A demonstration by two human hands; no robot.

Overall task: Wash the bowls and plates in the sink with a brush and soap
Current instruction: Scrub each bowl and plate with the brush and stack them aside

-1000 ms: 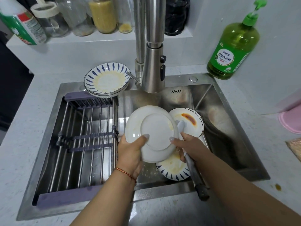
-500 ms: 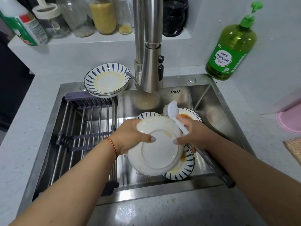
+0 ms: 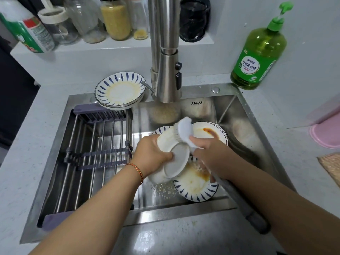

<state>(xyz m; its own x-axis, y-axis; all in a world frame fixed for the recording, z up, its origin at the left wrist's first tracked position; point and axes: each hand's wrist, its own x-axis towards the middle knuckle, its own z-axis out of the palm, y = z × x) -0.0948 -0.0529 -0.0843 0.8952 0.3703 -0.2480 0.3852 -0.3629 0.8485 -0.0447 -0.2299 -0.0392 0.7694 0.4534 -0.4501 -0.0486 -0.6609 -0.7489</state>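
My left hand (image 3: 150, 153) grips a white plate (image 3: 174, 162) by its rim, tilted on edge over the steel sink (image 3: 244, 115) with its underside toward me. My right hand (image 3: 209, 153) holds a long-handled brush (image 3: 184, 130); the white head and bristles press on the plate's upper edge, and the dark handle runs back along my forearm. Under the held plate lies a dirty blue-patterned plate (image 3: 196, 188) with orange residue. Behind it sits a white bowl (image 3: 209, 133) with a red sauce smear. A green soap bottle (image 3: 257, 52) stands at the back right.
Water runs from the steel faucet (image 3: 165, 70). Stacked blue-patterned plates (image 3: 119, 91) rest on the sink's back-left corner. A drying rack (image 3: 92, 153) spans the left half of the sink. Jars and a bottle line the back shelf (image 3: 110, 44). A pink item (image 3: 325, 133) sits at right.
The plate has been tipped from nearly flat to standing on edge. My right hand brought the brush head up onto its upper rim, and the view has come closer.
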